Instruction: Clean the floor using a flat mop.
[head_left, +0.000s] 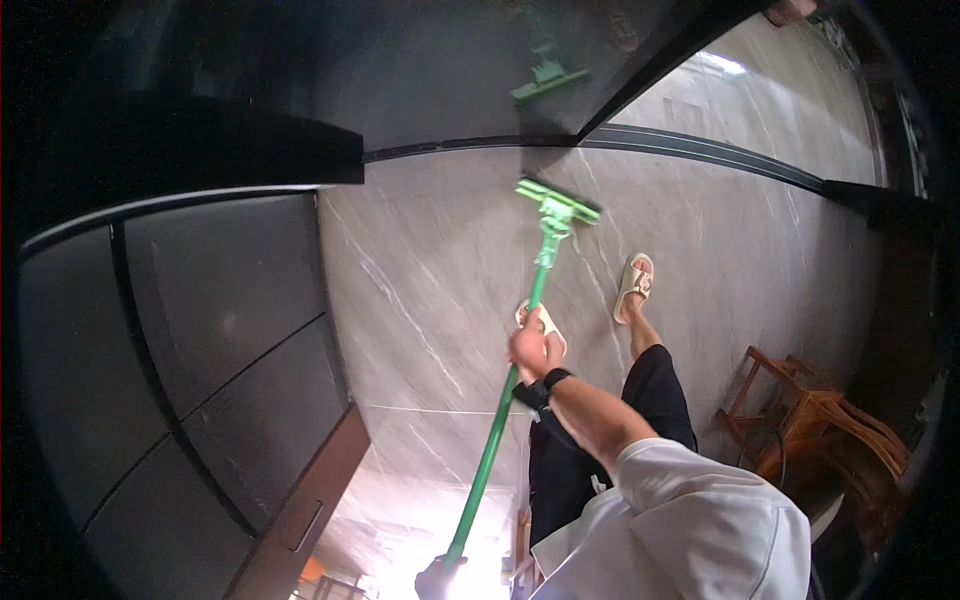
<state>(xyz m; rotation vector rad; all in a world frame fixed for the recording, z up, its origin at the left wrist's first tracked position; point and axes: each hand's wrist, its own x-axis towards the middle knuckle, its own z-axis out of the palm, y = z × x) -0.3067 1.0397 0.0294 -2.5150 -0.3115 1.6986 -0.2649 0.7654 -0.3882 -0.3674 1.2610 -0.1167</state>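
A green squeegee (559, 201) with a wide bar head on a long green pole runs from the middle of the view to the bottom edge. My right hand (534, 346), with a black band at the wrist, is closed around the pole below the head. Near the bottom edge, my left hand (439, 577) holds the pole's far end; it looks dark against the glare. The head is near the foot of a dark glossy glass panel (450, 82), which mirrors it. Whether the head touches the floor (427, 300) I cannot tell.
My feet wear pale slippers (626, 304). A black floor track (712, 156) continues right from the glass panel. Dark panelled doors (225, 300) and a brown drawer front (319, 510) stand at left. A wooden chair (806, 412) stands at right. Strong glare covers the floor at the bottom.
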